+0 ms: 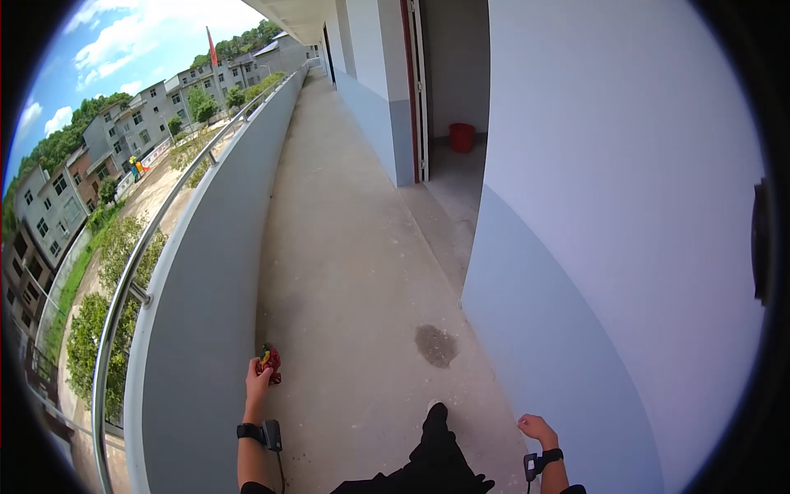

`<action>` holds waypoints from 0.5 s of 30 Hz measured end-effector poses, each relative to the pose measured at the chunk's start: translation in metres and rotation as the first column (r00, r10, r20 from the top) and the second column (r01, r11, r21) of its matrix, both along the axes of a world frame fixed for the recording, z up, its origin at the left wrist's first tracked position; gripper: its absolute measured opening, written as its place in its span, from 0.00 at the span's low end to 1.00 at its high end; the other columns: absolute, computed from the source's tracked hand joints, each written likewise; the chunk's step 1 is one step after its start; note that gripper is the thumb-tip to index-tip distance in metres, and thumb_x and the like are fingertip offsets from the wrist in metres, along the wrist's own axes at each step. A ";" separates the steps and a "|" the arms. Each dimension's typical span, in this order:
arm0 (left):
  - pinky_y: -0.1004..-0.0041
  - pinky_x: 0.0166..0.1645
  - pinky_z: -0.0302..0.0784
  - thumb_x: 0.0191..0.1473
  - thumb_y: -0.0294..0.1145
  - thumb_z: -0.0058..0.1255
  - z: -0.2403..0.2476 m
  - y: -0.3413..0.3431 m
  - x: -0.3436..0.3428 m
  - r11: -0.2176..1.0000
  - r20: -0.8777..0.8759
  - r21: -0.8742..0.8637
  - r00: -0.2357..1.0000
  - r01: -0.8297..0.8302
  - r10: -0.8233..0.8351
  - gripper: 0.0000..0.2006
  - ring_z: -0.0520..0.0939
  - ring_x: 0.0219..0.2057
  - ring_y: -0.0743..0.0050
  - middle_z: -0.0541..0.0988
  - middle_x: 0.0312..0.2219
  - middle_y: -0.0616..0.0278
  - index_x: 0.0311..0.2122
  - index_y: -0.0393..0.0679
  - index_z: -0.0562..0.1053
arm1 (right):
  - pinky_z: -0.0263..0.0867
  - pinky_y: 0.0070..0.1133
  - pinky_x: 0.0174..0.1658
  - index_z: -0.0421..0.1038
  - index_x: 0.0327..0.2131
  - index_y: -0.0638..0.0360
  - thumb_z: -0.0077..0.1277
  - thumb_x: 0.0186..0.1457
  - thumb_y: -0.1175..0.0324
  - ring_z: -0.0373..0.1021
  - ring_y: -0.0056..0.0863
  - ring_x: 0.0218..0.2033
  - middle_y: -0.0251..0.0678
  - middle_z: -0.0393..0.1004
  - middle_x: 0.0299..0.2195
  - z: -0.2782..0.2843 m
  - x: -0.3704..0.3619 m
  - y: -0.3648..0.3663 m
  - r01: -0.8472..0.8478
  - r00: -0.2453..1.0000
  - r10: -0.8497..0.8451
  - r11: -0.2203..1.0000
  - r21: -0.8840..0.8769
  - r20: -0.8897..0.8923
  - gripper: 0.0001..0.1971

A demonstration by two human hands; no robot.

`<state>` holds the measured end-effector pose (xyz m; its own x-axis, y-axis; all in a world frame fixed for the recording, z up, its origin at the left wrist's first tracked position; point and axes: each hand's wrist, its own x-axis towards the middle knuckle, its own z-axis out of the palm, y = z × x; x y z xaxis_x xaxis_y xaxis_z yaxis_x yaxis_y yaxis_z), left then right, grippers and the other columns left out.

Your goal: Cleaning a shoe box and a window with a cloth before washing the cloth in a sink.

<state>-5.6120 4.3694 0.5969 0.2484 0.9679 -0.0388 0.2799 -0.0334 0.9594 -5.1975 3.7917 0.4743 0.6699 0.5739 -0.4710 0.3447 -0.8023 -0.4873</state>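
Observation:
My left hand (258, 379) is closed around a crumpled red wrapper (274, 365) with yellow and green patches. It hangs low beside the grey parapet wall (202, 288), above the concrete floor. My right hand (538, 429) is near the blue lower part of the right-hand wall (568, 354), with its fingers loosely curled and nothing visible in them. Each wrist wears a black strap with a small device and a cable.
A concrete walkway (346, 230) runs ahead between the parapet with its metal handrail (156, 222) and the building wall. One foot (438, 408) is stepping forward near a dark wet patch (436, 346). Through an open doorway on the right stands a red bucket (462, 137).

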 end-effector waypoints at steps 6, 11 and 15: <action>0.73 0.28 0.73 0.44 0.42 0.53 -0.024 0.031 0.098 0.811 -0.456 -0.584 0.816 0.028 -0.357 0.22 0.75 0.29 0.72 0.73 0.32 0.63 0.45 0.46 0.65 | 0.66 0.28 0.41 0.71 0.36 0.58 0.48 0.46 0.59 0.70 0.43 0.36 0.46 0.74 0.32 -0.017 0.150 0.190 -0.100 0.990 0.102 0.995 0.028 -0.093 0.16; 0.73 0.34 0.75 0.48 0.38 0.52 -0.163 -0.019 0.029 0.592 -0.032 -0.804 0.988 0.065 -0.152 0.25 0.77 0.28 0.73 0.76 0.26 0.58 0.50 0.37 0.64 | 0.67 0.26 0.40 0.70 0.38 0.59 0.47 0.50 0.58 0.72 0.37 0.34 0.44 0.74 0.32 -0.019 0.270 0.392 -0.323 0.908 0.359 0.928 0.185 -0.216 0.16; 0.72 0.31 0.73 0.49 0.37 0.51 -0.175 0.040 0.144 0.548 -0.254 -0.793 0.962 -0.265 0.097 0.21 0.75 0.26 0.71 0.75 0.25 0.58 0.47 0.40 0.66 | 0.66 0.26 0.41 0.71 0.38 0.58 0.47 0.50 0.58 0.71 0.36 0.37 0.43 0.74 0.35 -0.032 0.385 0.565 -0.416 0.846 0.462 0.884 0.212 -0.267 0.17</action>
<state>-5.4678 4.4094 0.4219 -0.0194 0.5225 -0.8524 0.3377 0.8059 0.4863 -4.8125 4.3563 0.4420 0.1700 0.8491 -0.5001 0.4628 -0.5168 -0.7202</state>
